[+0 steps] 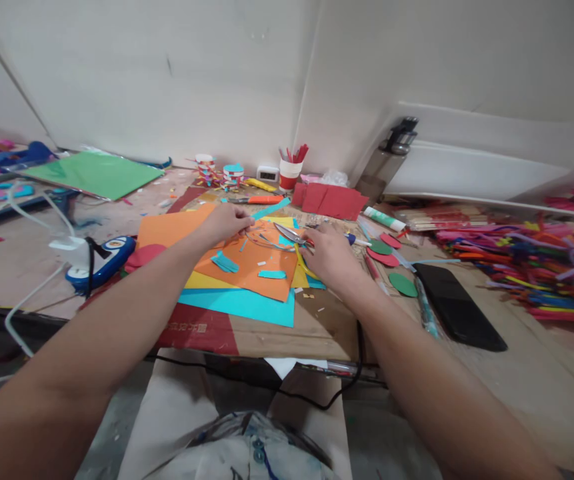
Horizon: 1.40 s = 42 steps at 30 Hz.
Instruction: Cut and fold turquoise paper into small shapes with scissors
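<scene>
The person's left hand [231, 223] has its grip closed on a turquoise paper strip [273, 209], which slants up and to the right from the fingers above a pile of coloured paper. The right hand [327, 252] has its grip closed around the handles of a pair of scissors [287, 233], the blades pointing left toward the left hand, just below the strip and apart from it.

Under both hands, an orange sheet [271, 285] overlaps a blue sheet [251, 309], with short turquoise cut pieces [225, 263] lying on the orange one. These rest on cardboard [329, 333] spread over the tabletop [11, 273].

Behind the scissors stand red cards [334, 201] and a paper cup [290, 179] holding red sticks. To the right lie a black phone [459, 307] and a heap of pipe cleaners [541, 260]; at the far left lies a green sheet [99, 175].
</scene>
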{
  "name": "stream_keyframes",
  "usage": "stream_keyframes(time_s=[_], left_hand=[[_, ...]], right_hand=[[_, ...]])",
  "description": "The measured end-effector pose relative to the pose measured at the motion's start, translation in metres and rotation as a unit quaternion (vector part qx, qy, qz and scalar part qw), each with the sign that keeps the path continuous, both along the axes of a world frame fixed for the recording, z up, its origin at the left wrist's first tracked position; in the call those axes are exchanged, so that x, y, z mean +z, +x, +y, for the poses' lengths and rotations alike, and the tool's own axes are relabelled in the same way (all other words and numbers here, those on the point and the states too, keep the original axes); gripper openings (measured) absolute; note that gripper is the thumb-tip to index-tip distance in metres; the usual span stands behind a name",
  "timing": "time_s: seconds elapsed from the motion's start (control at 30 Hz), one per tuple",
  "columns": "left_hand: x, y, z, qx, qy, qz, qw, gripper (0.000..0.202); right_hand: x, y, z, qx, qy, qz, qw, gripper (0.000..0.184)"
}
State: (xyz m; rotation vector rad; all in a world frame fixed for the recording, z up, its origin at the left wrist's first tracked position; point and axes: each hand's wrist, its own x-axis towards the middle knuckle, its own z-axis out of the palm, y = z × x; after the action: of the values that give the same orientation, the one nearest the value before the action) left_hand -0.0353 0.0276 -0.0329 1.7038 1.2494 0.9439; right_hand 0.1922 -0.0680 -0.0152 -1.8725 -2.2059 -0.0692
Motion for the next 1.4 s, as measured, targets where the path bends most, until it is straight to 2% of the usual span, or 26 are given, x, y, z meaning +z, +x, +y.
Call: stream_keyframes(time_s=[0.07,0.17,0.3,0.43,0.5,0.63,0.77,1.0,1.13,1.27,1.4], left_hand=[[0.001,0.001,0.0,0.031,0.032,0.044,0.998,0.017],[0.004,0.002,-0.001,0.037,0.063,0.126,0.989,0.016],[0.007,0.004,-0.007,0.002,0.057,0.21,0.976,0.024],[0.009,0.005,-0.011,-0.026,0.046,0.237,0.97,0.029],[0.012,0.003,-0.01,-0.021,0.036,0.235,0.971,0.034],[0.016,-0.007,-0.002,0.034,0.023,0.199,0.979,0.028],[0.016,-0.013,0.004,0.082,0.046,0.218,0.972,0.025],[0.012,0.004,-0.008,-0.005,0.057,0.231,0.971,0.029],[0.007,0.012,-0.014,-0.074,0.029,0.256,0.963,0.026],[0.0,0.016,-0.011,-0.077,0.051,0.291,0.952,0.029],[-0.001,0.018,-0.009,-0.084,0.026,0.279,0.956,0.032]], right_hand=[[0.003,-0.004,-0.003,0.08,0.002,0.077,0.994,0.017],[0.001,-0.01,-0.006,0.189,-0.051,0.149,0.969,0.012],[-0.009,-0.011,-0.007,0.238,-0.123,0.126,0.955,0.016],[-0.013,-0.013,-0.005,0.244,-0.123,0.102,0.956,0.008],[-0.012,-0.015,-0.005,0.243,-0.12,0.094,0.958,0.007],[-0.008,-0.02,-0.008,0.232,-0.123,0.081,0.961,0.006],[-0.009,-0.02,-0.008,0.23,-0.127,0.097,0.96,0.007],[-0.011,-0.018,-0.006,0.202,-0.144,0.135,0.959,0.009],[-0.011,-0.019,-0.006,0.197,-0.144,0.14,0.96,0.01],[-0.013,-0.018,-0.006,0.183,-0.143,0.152,0.961,0.008],[-0.015,-0.016,-0.005,0.178,-0.146,0.164,0.959,0.007]])
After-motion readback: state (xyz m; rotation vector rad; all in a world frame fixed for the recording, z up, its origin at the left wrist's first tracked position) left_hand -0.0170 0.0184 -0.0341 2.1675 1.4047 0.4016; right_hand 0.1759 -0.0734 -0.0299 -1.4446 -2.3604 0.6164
